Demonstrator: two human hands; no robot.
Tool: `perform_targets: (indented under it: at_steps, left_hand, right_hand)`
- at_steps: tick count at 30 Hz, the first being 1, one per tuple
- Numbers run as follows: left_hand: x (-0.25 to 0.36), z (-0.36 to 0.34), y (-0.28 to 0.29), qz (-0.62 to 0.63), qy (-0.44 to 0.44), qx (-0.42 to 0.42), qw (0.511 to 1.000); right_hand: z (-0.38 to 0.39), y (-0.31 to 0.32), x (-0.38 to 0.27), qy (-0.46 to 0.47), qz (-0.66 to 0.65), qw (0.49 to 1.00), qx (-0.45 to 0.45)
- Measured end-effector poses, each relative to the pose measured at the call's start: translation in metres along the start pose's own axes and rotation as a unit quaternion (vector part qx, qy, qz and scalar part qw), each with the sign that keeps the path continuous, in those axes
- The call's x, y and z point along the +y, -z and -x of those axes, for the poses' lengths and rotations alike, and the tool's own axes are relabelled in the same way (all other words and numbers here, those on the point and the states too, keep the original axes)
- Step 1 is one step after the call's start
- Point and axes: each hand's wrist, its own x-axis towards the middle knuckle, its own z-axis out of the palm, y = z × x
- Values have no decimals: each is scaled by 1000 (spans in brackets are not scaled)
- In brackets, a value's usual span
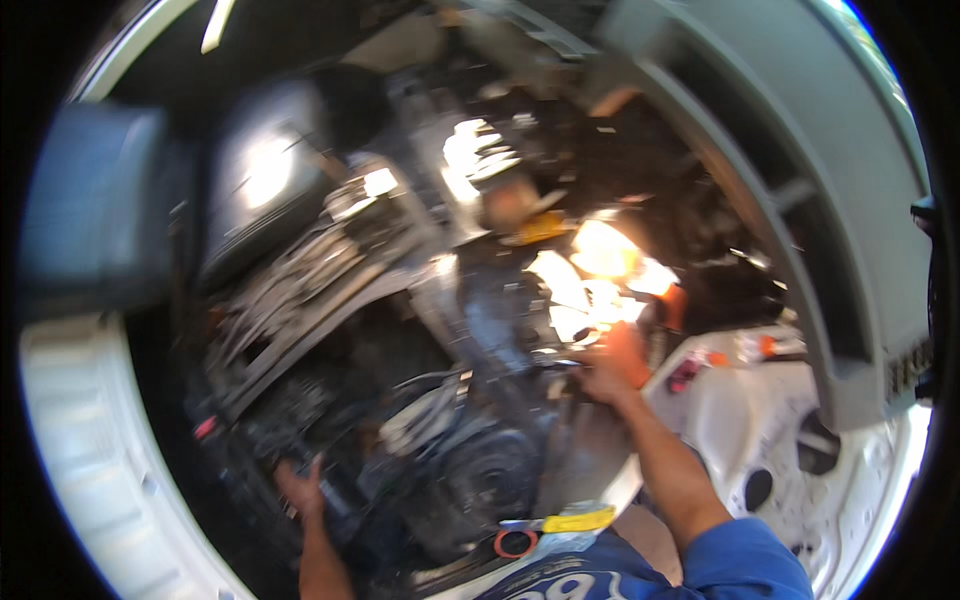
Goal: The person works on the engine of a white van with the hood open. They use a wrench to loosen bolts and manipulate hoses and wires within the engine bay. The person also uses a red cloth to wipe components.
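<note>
My left hand [300, 487] is low on the left, beside dark machinery inside an opened-up vehicle. Its thumb and fingers are apart, and nothing shows in it. Further right, my right hand [613, 365] reaches to a glaring sunlit patch [590, 290] of parts. Glare and motion blur hide its fingertips, so what it touches cannot be made out. Between the hands lie a dark round engine part [490, 478] and a pale, blurred bundle [425, 418]. Close to my body are a yellow-handled tool [578, 520] and an orange ring [516, 543].
A long grey trim panel [850, 170] curves along the right. Below it is a white metal panel [730, 420] with holes, bearing small orange-capped items [766, 346]. A dark seat-like shape [265, 170] stands at the far left, above a metal frame [330, 320]. White bodywork [85, 420] edges the left.
</note>
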Motion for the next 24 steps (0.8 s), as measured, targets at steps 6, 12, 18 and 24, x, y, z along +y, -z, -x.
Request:
perform_targets:
  at_steps: [6,12,18,24]
  left_hand:
    - [2,-7,14,-62,74,-64,993]
    - [23,-1,23,-87,76,-50,992]
    - [19,12,18,-80,66,-49,993]
    - [16,-20,14,41,3,-8,999]
  right_hand:
    - [5,49,76,-123,-1,921,369]
    - [38,36,82,-163,83,948,259]
    - [89,19,0,-165,-13,955,245]
    - [103,14,-25,-166,-11,951,261]
